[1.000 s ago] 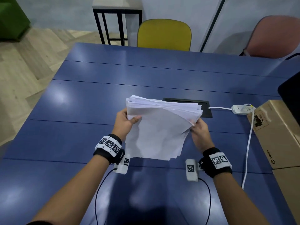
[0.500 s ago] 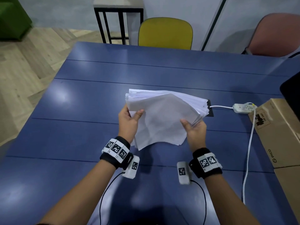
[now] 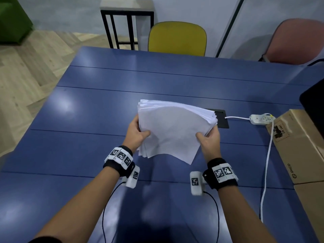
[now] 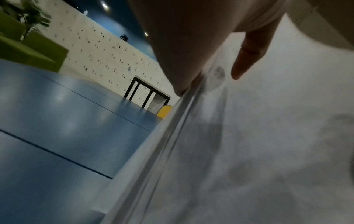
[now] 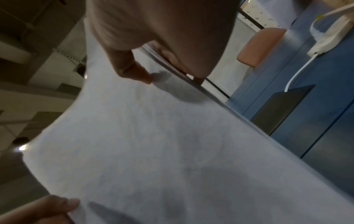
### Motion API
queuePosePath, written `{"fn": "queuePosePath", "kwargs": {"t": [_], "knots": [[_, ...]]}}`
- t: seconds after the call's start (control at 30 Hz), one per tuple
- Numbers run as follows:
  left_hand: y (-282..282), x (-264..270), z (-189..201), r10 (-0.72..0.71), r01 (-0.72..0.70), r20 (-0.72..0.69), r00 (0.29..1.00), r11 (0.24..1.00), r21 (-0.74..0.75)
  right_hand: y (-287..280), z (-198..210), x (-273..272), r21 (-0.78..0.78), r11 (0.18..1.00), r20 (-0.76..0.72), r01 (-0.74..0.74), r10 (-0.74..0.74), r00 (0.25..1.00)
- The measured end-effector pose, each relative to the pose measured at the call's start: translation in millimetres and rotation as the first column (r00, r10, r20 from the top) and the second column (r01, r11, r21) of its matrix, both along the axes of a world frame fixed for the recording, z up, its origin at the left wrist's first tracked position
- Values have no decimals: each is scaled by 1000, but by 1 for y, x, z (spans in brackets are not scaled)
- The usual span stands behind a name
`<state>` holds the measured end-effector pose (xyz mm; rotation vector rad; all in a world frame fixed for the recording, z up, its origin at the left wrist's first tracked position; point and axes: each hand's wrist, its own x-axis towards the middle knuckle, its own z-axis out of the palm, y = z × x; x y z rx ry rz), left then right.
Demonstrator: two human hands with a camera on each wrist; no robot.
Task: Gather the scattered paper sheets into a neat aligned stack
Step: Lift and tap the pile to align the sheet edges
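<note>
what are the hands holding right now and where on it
Both hold the white paper stack by its side edges: left hand on the left edge, right hand on the right, thumbs on top.

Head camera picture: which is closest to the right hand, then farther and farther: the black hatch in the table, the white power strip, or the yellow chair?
From the right hand:
1. Black table hatch, just beyond it.
2. White power strip, farther right.
3. Yellow chair, past the table's far edge.

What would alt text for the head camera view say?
Two hands hold a stack of white paper sheets above a blue table, the left hand gripping its left edge and the right hand its right edge; the sheets' edges are fanned and uneven.
</note>
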<state>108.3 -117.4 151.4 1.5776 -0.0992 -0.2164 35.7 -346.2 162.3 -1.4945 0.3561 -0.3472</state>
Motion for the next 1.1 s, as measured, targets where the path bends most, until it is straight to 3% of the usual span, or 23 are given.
{"fn": "queuePosePath", "kwargs": {"t": [0.13,0.4,0.53,0.7,0.77,0.93,1.1], "knots": [[-3,1,-7,-64,64,0,998,995,83,-3,-6,0,-27,999,-69,-39,37,997],[-20,1,-6,96,-93,-26,995,991,98,3,-10,2,-36,998,-116,44,-48,992],[-25,1,33,223,-226,114,968,974,19,12,30,9,-60,991,25,121,-120,992],[-22,-3,83,233,-225,304,924,972,-62,8,88,9,-214,963,259,166,-108,960],[-19,-7,74,214,-205,288,933,977,-63,5,76,5,-234,957,235,170,-114,965],[-7,-26,-2,126,-126,-14,992,991,53,10,-8,-21,-86,996,-97,-28,19,995],[-10,-26,-14,123,-121,-42,992,992,46,17,-23,-23,-61,998,-138,8,-16,990]]}}
